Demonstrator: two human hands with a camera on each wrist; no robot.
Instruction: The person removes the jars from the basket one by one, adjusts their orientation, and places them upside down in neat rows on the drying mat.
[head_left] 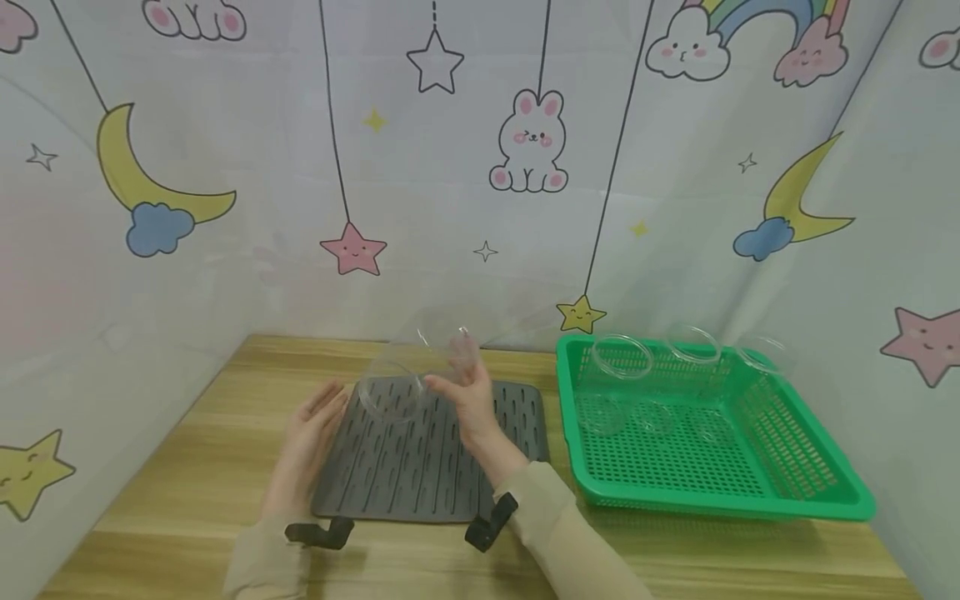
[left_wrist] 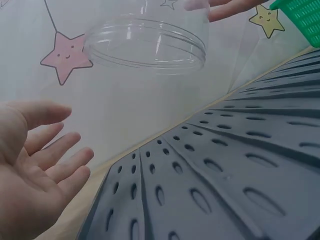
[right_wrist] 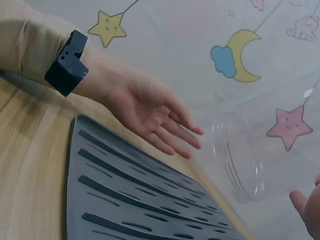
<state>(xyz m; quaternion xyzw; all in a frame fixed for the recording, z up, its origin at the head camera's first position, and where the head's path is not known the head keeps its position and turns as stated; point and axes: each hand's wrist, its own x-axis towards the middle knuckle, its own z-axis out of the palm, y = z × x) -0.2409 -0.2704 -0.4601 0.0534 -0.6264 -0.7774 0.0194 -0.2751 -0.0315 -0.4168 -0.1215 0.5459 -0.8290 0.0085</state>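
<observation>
Gripping a clear, screw-necked jar [head_left: 416, 354] round its body, the right hand [head_left: 474, 393] holds it tilted above the grey draining mat [head_left: 408, 479], thumb on one side and fingers on the other, a hold that probably serves to leave the threaded mouth free. That mouth points down toward the left, on the side of the left hand [head_left: 311, 425], which holds nothing; its fingers are gently bent and a little apart, the thumb standing away from them, just beside the mat's left edge, perhaps so as to leave the jar room. The mat lies flat on the wooden table [head_left: 180, 475], its slots and ridges likely meant to let water run off. Right of it, a green plastic basket [head_left: 723, 498] holds three similar clear jars [head_left: 622, 357] upright, mouths up, the walls presumably guarding them against tipping over. Much is hard to make out: the held jar's far end melts into the pale cartoon backdrop [head_left: 450, 183], the right fingertips blur through its wall, and the basket jars show little beyond rims and bases. The left wrist view cuts off the held jar's top; the right wrist view crops most of the gripping hand. Whether the jars are glass or plastic, I cannot tell.
</observation>
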